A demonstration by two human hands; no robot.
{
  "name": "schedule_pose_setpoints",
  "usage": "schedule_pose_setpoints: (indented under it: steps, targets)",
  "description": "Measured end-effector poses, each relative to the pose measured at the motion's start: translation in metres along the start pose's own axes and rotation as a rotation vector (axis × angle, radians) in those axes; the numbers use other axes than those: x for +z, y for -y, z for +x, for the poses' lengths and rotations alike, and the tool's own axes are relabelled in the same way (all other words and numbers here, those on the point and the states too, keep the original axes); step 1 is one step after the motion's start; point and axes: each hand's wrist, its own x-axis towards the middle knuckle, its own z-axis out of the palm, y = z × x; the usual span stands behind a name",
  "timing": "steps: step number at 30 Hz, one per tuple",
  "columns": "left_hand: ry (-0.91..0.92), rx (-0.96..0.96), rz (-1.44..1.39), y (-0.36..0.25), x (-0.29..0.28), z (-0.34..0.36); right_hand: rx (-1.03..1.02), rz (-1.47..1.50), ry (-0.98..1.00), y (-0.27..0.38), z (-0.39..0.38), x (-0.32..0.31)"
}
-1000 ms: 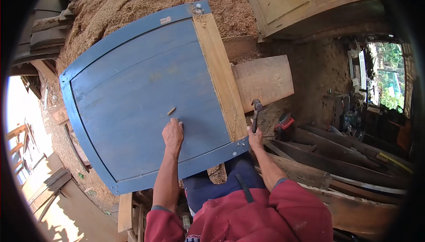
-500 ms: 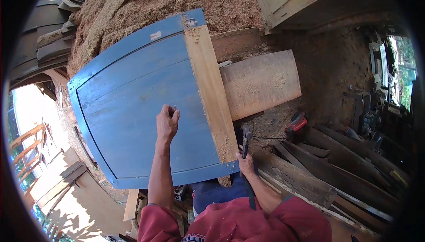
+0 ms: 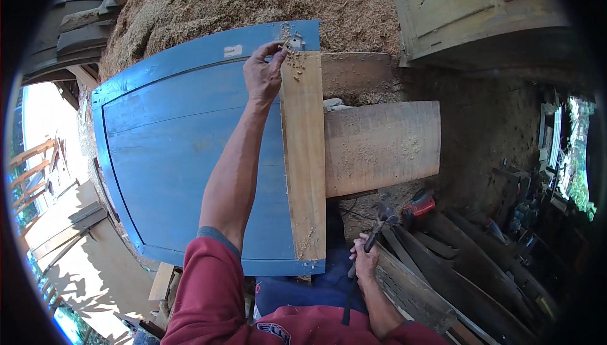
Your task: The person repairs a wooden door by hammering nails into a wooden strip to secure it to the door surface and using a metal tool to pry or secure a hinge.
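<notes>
A blue panelled door (image 3: 190,149) lies flat in front of me, with a bare wooden rail (image 3: 303,155) along its right end. My left hand (image 3: 263,78) reaches to the far end of that rail, finger and thumb pinched together at the joint; what they hold is too small to make out. Wood chips (image 3: 296,67) and a pale notch (image 3: 296,42) show right beside the fingertips. Off the door's near right corner, my right hand (image 3: 365,261) is wrapped round the handle of a hammer (image 3: 374,234), its head pointing up and away from me.
A wide board (image 3: 382,149) dusted with chips sticks out to the right beyond the rail. Sawdust and shavings (image 3: 253,4) are heaped at the far side. A red power tool (image 3: 420,203) and several dark planks (image 3: 468,256) lie at right. A wooden cabinet (image 3: 474,10) stands far right.
My left hand has moved from the middle of the door away to the far end of the rail. My right hand has shifted down and right with the hammer, away from the door's corner.
</notes>
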Motion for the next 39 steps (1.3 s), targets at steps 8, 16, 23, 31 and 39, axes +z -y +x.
schedule_pose_setpoints:
  steps: [8,16,23,31,39]
  targets:
    - [0.026,0.213,0.378,0.02,0.001,0.035,0.002,0.09,-0.03,0.063,0.029,-0.019]
    - [0.028,0.443,0.53,0.024,0.004,0.032,-0.038,-0.035,0.033,0.093,0.021,0.0]
    - [-0.055,0.623,0.528,0.042,0.012,0.036,-0.387,-0.516,0.064,0.142,0.031,0.015]
    - [-0.022,0.658,0.587,0.039,0.008,0.031,-0.91,-0.535,0.269,0.27,0.093,0.113]
    - [-0.032,0.652,0.518,0.042,0.009,0.032,-1.457,-0.678,0.114,0.331,0.138,0.201]
